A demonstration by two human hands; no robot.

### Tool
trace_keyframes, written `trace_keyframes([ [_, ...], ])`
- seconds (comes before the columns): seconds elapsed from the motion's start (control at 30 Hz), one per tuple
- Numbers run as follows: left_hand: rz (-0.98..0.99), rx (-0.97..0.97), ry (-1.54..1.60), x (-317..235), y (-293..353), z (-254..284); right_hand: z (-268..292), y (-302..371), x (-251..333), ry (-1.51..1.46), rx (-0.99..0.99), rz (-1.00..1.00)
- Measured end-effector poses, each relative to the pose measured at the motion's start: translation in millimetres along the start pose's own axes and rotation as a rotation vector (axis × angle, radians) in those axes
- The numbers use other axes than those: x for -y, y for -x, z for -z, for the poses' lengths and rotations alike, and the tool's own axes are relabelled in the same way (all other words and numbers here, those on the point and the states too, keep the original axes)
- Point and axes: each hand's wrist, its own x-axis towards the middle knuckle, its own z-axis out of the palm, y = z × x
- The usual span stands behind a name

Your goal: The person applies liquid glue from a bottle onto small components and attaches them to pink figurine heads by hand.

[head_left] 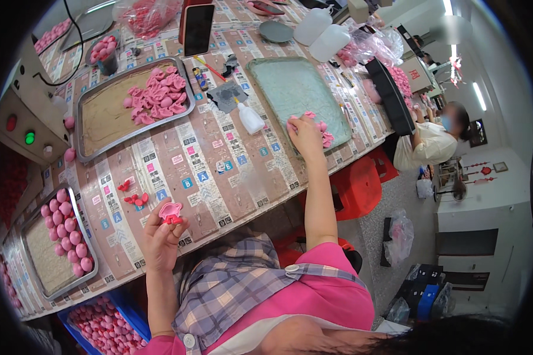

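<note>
My left hand (160, 245) is near the table's front edge, its fingers closed round a pink moulded piece (171, 210) with a red part at its lower side. Several small red pieces (137, 199) lie on the table just beyond it. My right hand (307, 139) reaches over the pale green tray (293, 83), fingers pinched at a pink moulded piece whose shape they mostly hide. More pink moulded pieces (327, 139) lie in that tray beside the hand.
A metal tray (106, 127) holds a heap of pink pieces at the left; a smaller tray (38, 248) holds pink balls. A white glue bottle (250, 118), a phone (198, 29) and a machine (32, 112) stand around. A blue crate (77, 331) and red stools (358, 189) flank me. A co-worker (438, 139) sits right.
</note>
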Motion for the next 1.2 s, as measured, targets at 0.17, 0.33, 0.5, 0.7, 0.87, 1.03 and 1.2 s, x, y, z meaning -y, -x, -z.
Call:
trace_keyframes([
  [0.17,-0.020,0.001,0.017,2.6,4.2,-2.5,-10.6,6.1,-4.9,-0.045,-0.051,0.003],
  [0.33,0.001,-0.041,-0.015,2.6,5.6,-2.4,14.8,24.3,58.3,-0.758,0.054,-0.208],
  [0.5,-0.023,-0.041,-0.090,2.3,0.4,-14.3,-2.2,69.8,144.7,-1.190,0.433,-0.092],
  [0.7,-0.006,-0.037,-0.075,0.6,4.6,0.6,-10.2,70.0,168.7,-0.765,0.293,0.252],
  [0.87,-0.024,-0.051,-0.057,-1.6,5.4,4.3,-9.7,71.7,162.3,-0.805,0.341,0.106],
  [1.03,-0.022,-0.038,-0.089,-0.8,4.1,5.7,-9.4,71.8,171.4,-0.660,0.282,0.184],
  [1.2,-0.008,-0.022,-0.137,0.1,4.5,5.2,-10.4,64.5,171.8,-0.498,0.277,0.289],
])
